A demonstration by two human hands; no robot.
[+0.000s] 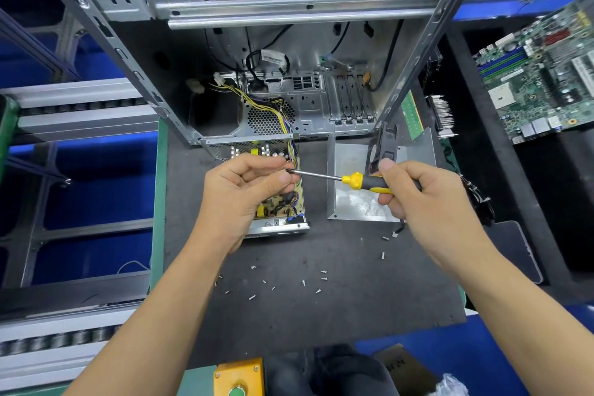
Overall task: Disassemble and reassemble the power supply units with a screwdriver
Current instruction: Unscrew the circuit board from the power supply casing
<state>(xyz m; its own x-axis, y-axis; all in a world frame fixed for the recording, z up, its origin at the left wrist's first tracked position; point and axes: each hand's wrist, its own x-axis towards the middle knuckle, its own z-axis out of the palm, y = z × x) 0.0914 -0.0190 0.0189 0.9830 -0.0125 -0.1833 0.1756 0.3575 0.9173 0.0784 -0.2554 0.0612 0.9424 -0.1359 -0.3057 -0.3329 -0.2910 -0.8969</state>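
Observation:
An opened power supply unit [283, 209] lies on the dark mat, its circuit board and coloured wires exposed. My right hand [418, 199] grips the black and yellow handle of a screwdriver [356, 179], whose shaft points left. My left hand [244, 190] hovers over the unit and pinches at the screwdriver's tip with thumb and fingers; whatever sits at the tip is too small to make out. The unit's metal cover [353, 202] lies to the right with a black fan [382, 145] standing on it.
An open computer case [289, 90] stands behind the unit. Several loose screws [303, 282] lie scattered on the mat [321, 315]. A motherboard [540, 74] rests at the far right. A yellow button box [239, 376] sits at the near edge. Roller conveyors [80, 112] run along the left.

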